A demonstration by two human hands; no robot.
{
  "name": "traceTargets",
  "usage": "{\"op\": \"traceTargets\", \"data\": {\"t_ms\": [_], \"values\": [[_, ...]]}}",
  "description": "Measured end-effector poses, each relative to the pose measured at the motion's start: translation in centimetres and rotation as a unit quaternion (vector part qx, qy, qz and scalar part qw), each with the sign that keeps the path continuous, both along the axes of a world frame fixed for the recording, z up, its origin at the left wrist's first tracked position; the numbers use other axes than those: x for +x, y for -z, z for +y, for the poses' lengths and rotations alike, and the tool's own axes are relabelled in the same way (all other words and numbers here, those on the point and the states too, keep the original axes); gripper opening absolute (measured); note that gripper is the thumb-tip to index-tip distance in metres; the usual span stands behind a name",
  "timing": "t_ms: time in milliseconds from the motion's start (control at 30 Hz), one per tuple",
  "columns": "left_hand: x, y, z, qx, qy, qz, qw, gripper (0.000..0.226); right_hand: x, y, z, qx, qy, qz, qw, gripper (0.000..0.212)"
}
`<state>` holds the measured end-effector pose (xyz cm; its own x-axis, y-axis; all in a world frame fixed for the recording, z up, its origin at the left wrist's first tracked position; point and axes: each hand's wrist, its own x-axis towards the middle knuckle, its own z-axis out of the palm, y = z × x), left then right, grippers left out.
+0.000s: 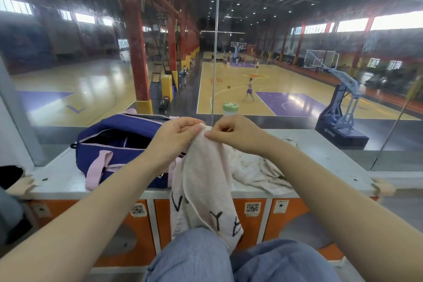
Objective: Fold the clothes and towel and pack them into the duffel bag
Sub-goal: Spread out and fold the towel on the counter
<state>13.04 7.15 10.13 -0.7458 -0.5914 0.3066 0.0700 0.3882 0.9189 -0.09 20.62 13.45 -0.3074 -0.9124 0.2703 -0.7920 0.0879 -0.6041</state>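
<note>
A pale pink towel with black letters hangs from both my hands down to my knees. My left hand pinches its top edge, and my right hand pinches the same edge right beside it. Left of the towel, a navy duffel bag with pink straps stands unzipped on the grey locker top. A crumpled cream garment lies on that top behind and right of the towel.
A bottle with a green cap stands behind my hands by the glass wall. Orange locker doors face my knees below the top. A dark object sits at the far left edge.
</note>
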Motion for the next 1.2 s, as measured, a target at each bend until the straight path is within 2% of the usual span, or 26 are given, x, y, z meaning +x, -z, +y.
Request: {"op": "traceTargets", "data": {"t_ms": [100, 200, 333, 467, 567, 633, 700, 800, 933, 1033, 1200], "values": [[0.2, -1.2, -0.4, -0.027, -0.016, 0.022, 0.999, 0.017, -0.8, 0.4, 0.9, 0.075, -0.091, -0.134, 0.984, 0.032], [0.6, -3.0, -1.5, -0.037, -0.033, 0.045, 0.998, 0.019, -1.6, 0.9, 1.8, 0.131, -0.127, -0.211, 0.960, 0.032], [1.8, -5.8, -4.1, -0.071, -0.088, 0.079, 0.990, 0.021, -2.9, 0.9, 2.9, 0.213, -0.101, -0.204, 0.950, 0.020], [2.8, -8.1, -6.6, -0.103, -0.152, 0.086, 0.979, 0.017, -3.8, 0.5, 3.7, 0.281, -0.062, -0.181, 0.941, 0.021], [3.0, -8.4, -7.6, -0.157, -0.168, 0.046, 0.972, 0.018, -4.4, -1.0, 3.8, 0.307, -0.024, -0.100, 0.946, 0.022], [3.0, -8.1, -8.2, -0.173, -0.182, 0.038, 0.967, 0.017, -4.6, -2.6, 3.7, 0.302, 0.012, 0.044, 0.952, 0.024], [3.1, -8.0, -8.6, -0.177, -0.204, 0.035, 0.962, 0.016, -4.7, -4.6, 3.4, 0.309, 0.049, 0.182, 0.932, 0.024], [3.5, -8.5, -8.8, -0.172, -0.238, 0.053, 0.954, 0.016, -4.3, -7.8, 3.1, 0.257, 0.091, 0.307, 0.912, 0.015], [3.7, -9.8, -9.0, -0.171, -0.267, 0.097, 0.944, 0.019, -4.8, -11.6, 3.0, 0.118, 0.165, 0.341, 0.918, 0.045], [3.5, -10.8, -8.5, -0.157, -0.278, 0.123, 0.940, 0.019, -5.1, -13.5, 3.2, 0.136, 0.199, 0.414, 0.878, 0.028], [2.6, -12.0, -7.4, -0.141, -0.277, 0.139, 0.940, 0.021, -4.5, -15.3, 4.8, 0.112, 0.243, 0.462, 0.846, 0.023]]}}
